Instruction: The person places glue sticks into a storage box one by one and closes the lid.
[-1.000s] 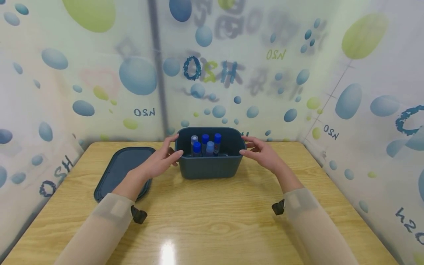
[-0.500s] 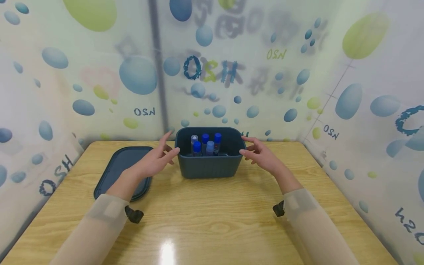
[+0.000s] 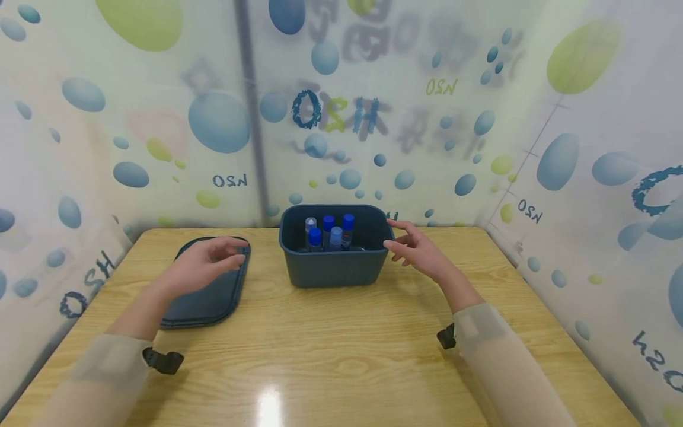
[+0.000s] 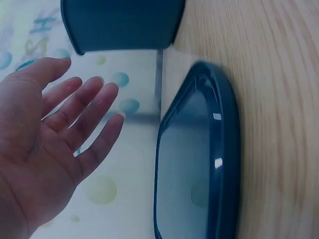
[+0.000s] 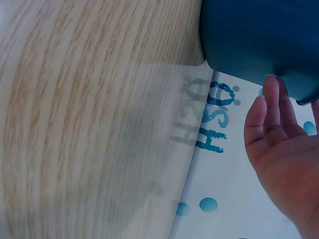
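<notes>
In the head view a dark blue-grey bin (image 3: 333, 271) stands upright at the table's back middle. Several small tubes (image 3: 348, 224) with blue or clear caps stand inside it. My right hand (image 3: 421, 252) rests against the bin's right end, thumb near the rim; the right wrist view shows its fingertips (image 5: 270, 82) touching the bin's wall with fingers extended. My left hand (image 3: 197, 270) holds nothing and hovers above a flat dark lid (image 3: 213, 305), its fingers loosely bent. In the left wrist view a gap separates this hand from both the lid and the bin (image 4: 122, 25).
A light wooden table (image 3: 341, 356) carries the bin and lid. Behind it hangs a white backdrop (image 3: 352, 172) printed with blue and green dots, close to the bin's back; similar printed sheets flank the table on the left and right.
My left hand has come away from the bin's left end and moved left, over the lid. The right hand has stayed at the bin's right end, and the bin has not visibly moved.
</notes>
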Demonstrator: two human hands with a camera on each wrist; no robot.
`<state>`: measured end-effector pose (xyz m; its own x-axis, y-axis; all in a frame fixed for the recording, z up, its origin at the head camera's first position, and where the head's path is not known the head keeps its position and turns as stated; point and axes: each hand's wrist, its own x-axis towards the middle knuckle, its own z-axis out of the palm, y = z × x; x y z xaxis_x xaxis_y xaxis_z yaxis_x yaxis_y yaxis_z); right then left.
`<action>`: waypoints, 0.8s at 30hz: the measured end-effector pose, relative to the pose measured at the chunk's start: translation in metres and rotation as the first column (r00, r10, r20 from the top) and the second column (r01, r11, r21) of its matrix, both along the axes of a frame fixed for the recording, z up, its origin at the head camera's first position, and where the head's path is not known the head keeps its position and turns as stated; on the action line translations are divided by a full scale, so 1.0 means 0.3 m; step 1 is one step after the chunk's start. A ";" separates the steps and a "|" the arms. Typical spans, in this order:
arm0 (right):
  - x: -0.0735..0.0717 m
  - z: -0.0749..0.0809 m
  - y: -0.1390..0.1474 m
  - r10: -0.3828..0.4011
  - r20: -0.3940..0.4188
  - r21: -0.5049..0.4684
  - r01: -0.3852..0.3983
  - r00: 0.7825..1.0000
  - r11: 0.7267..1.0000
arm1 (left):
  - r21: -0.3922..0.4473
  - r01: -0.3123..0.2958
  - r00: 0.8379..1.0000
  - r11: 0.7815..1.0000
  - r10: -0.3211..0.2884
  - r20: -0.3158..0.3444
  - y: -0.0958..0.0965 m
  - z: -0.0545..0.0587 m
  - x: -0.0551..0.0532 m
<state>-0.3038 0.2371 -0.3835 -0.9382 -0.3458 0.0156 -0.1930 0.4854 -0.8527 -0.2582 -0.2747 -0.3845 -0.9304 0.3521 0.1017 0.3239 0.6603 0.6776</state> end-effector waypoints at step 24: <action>-0.006 -0.013 0.005 0.009 -0.013 -0.002 -0.009 1.000 1.000 | -0.210 -0.130 0.987 0.969 0.146 0.062 -0.422 -0.078 0.086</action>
